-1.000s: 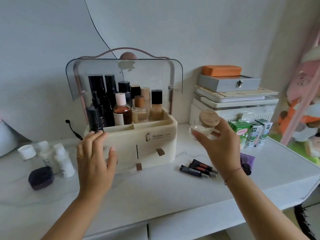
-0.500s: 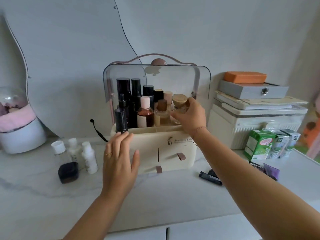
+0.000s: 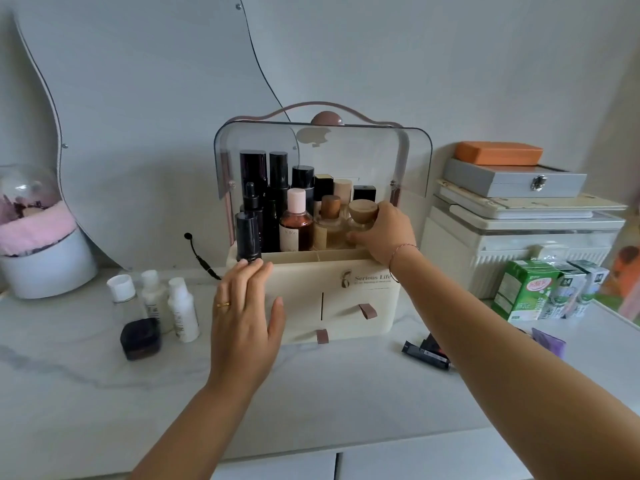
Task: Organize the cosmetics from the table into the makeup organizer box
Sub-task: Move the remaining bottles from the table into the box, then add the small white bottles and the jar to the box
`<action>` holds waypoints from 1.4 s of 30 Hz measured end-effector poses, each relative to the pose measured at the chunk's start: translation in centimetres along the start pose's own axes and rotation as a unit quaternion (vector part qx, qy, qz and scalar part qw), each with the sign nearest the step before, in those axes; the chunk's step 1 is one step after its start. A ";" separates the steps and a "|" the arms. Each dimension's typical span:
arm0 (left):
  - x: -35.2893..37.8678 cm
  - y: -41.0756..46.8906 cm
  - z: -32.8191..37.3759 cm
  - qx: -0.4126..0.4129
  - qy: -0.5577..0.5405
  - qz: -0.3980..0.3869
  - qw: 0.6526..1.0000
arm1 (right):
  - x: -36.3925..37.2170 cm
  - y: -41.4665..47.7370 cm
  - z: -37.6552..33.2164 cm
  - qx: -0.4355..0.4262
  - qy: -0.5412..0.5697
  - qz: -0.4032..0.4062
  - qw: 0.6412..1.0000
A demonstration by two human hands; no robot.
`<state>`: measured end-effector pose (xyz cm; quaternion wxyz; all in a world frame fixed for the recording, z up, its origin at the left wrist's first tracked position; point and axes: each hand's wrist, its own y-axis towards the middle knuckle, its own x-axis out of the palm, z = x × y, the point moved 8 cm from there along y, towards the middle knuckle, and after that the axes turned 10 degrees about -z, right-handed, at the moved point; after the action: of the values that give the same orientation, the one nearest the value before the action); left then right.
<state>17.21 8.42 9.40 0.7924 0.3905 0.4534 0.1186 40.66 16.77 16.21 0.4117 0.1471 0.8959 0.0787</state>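
Note:
The cream makeup organizer box [image 3: 360, 289] stands mid-table with its clear lid raised and several bottles standing in its top tray. My right hand [image 3: 388, 233] grips a clear glass bottle with a round wooden cap [image 3: 363, 210] inside the tray's right side. My left hand [image 3: 244, 313] rests flat with straight fingers against the box's front left corner, below a black bottle [image 3: 248, 235]. On the table, left of the box, stand three white bottles [image 3: 181, 308] and a dark jar [image 3: 141, 338]. Black lipstick tubes [image 3: 426, 351] lie to the right, partly behind my forearm.
A curved mirror [image 3: 138, 98] leans on the wall behind. A white pot with pink filling [image 3: 45, 261] sits far left. A white case stacked with boxes [image 3: 519, 230] and green cartons [image 3: 526, 292] stand at right. A purple sachet [image 3: 549, 341] lies near the cartons.
My right hand carried the wooden-capped bottle from the right of the box into the top tray and lowered it there. My left hand stayed on the box's front left.

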 end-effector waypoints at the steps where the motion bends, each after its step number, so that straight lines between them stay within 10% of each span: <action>1: 0.0 0.0 0.0 0.001 0.000 -0.002 1.000 | 0.1 -0.1 0.0 -0.001 0.003 0.003 1.000; 13: -3.7 -1.5 -2.7 0.009 -0.062 0.038 0.997 | 0.9 -8.3 -1.3 -0.114 0.007 0.154 0.982; 19: -6.7 -6.8 -15.2 -0.267 -0.106 0.139 0.948 | 4.5 -15.2 -2.1 -0.227 0.053 0.197 0.952; 24: -4.5 -7.2 -22.0 -0.401 -0.241 0.061 0.882 | 10.4 -17.8 -2.4 -0.212 0.117 0.037 0.969; 33: -2.2 -5.6 -25.0 -0.393 -0.403 0.005 0.827 | 19.6 -18.0 -8.9 -0.252 0.128 -0.169 0.944; 42: -3.1 -5.0 -25.7 -0.354 -0.341 0.045 0.869 | 27.7 -12.1 -11.0 -0.032 0.190 -0.215 0.957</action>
<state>-6.22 16.55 0.37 0.9767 0.1198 0.0642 0.1664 12.71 14.23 0.38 0.2453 -0.0804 0.9651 0.0438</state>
